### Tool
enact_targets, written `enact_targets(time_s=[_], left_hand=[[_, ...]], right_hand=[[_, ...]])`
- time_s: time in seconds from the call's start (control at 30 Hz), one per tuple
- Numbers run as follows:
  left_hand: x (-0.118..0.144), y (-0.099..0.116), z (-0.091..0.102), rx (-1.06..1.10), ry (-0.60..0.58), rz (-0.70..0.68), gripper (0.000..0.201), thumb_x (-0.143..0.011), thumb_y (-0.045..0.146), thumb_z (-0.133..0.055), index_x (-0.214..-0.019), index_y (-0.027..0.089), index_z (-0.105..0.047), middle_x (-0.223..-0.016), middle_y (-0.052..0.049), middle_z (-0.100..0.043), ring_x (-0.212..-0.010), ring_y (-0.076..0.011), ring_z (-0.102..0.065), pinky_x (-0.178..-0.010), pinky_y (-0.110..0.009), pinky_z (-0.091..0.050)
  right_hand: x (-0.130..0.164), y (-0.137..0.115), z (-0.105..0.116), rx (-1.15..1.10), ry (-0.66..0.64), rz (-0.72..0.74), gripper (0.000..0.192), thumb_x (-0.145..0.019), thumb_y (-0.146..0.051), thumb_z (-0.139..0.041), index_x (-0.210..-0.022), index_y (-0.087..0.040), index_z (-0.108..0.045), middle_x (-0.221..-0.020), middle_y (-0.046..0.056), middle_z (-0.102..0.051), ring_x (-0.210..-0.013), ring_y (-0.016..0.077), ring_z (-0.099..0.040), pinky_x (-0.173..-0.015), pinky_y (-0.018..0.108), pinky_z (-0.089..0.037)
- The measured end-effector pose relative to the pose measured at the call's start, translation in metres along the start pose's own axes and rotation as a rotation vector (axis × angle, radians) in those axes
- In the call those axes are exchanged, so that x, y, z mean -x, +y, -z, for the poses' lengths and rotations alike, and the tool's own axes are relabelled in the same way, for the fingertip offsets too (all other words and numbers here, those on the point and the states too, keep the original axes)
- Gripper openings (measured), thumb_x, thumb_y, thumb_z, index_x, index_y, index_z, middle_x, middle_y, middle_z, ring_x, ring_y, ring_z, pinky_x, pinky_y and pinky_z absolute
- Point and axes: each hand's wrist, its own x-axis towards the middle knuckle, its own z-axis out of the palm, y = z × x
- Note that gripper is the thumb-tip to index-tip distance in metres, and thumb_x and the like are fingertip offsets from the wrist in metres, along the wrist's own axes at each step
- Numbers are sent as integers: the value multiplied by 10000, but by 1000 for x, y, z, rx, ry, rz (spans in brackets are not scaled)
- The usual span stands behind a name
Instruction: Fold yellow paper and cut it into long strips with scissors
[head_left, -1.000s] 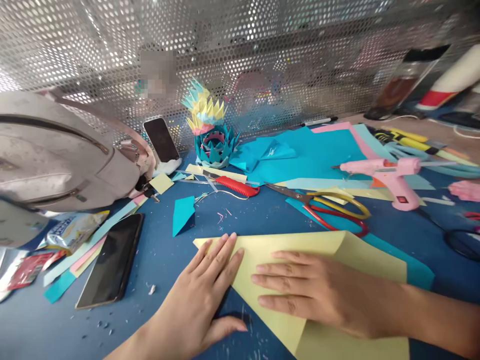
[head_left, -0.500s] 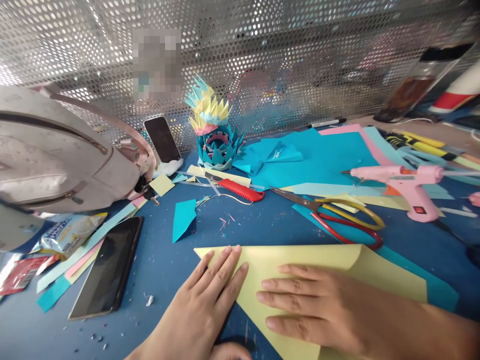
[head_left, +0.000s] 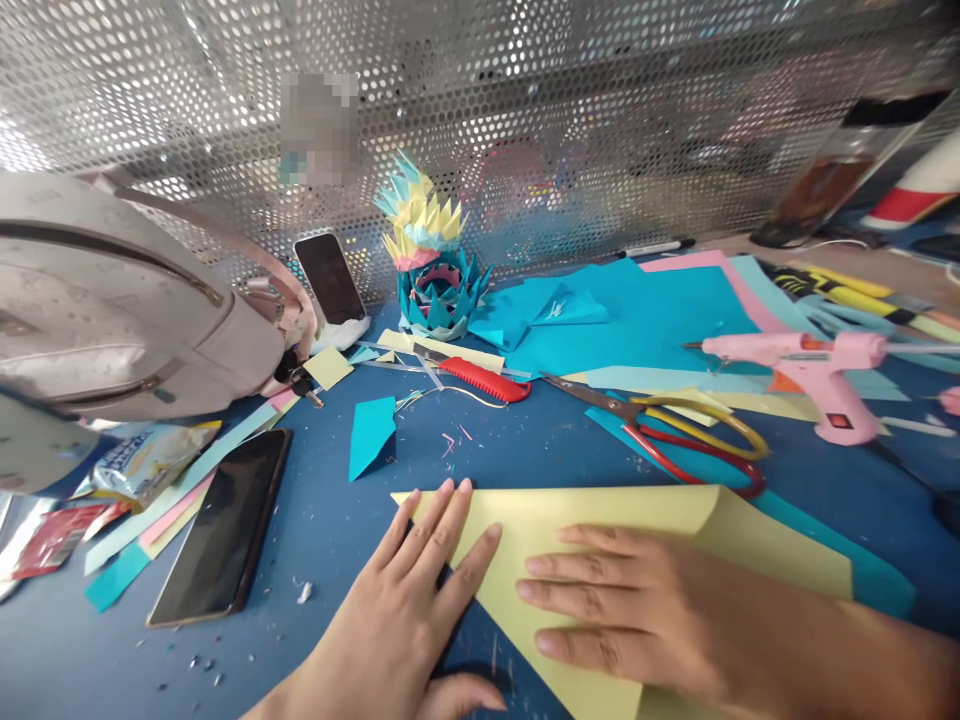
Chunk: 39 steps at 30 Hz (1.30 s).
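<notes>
A sheet of yellow paper [head_left: 525, 520], folded over along its far edge, lies on the blue table [head_left: 322, 560] in front of me. My left hand [head_left: 409, 590] rests on its pointed left corner with the fingers spread. Flat on the middle of the sheet lies my right hand [head_left: 630, 600], fingers stretched out toward the left. Part of the paper under both hands is hidden. Just beyond the fold are scissors [head_left: 675, 430] with one yellow and one red handle. A blue paper piece [head_left: 847, 560] shows from under the yellow sheet on the right.
A red utility knife [head_left: 484, 380], a blue paper scrap [head_left: 371, 435] and a spiky folded-paper figure [head_left: 439, 290] stand or lie farther back. At right is a pink glue gun [head_left: 832, 375]; at left, a phone [head_left: 221, 540] and a backpack [head_left: 135, 300]. Blue sheets [head_left: 637, 310] lie behind.
My left hand's fingers have shifted slightly left along the fold and spread a little wider. My right hand stays flat in about the same place. The view has shifted slightly.
</notes>
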Motion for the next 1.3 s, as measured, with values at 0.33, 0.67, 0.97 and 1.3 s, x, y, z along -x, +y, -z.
enact_targets(time_s=[0.33, 0.67, 0.97, 1.3], left_hand=[[0, 0, 2, -31, -14, -7, 951, -882, 744, -372, -1586, 147, -144, -1608, -254, -197, -1467, -451, -213, -1096, -614, -349], [1, 1, 1, -94, -11, -19, 946, -881, 753, -357, -1572, 125, -202, -1580, -293, -248, -1456, -458, -238, -1061, -607, -395], [-1, 2, 4, -118, -26, -16, 905, -903, 722, -365, -1565, 122, -223, -1573, -293, -264, -1457, -449, -235, -1062, -607, -402], [-3, 5, 6, -125, -37, -11, 837, -927, 679, -383, -1539, 114, -303, -1555, -307, -287, -1432, -462, -277, -1037, -617, -436]], right_hand=[[1, -2, 1, 123, -52, 34, 534, -971, -212, -474, -1500, -197, -402, -1513, 79, -416, -1389, 206, -421, -1184, 391, -325], [2, -1, 1, 149, -172, 18, 542, -984, -213, -442, -1520, -189, -362, -1556, 86, -328, -1433, 212, -335, -1195, 426, -283], [0, 2, 1, 132, -94, 50, 518, -973, -218, -486, -1486, -174, -426, -1518, 110, -407, -1398, 222, -406, -1166, 420, -347], [1, 2, 1, 242, -164, 70, 514, -992, -229, -439, -1500, -164, -400, -1555, 98, -338, -1425, 221, -355, -1173, 413, -334]])
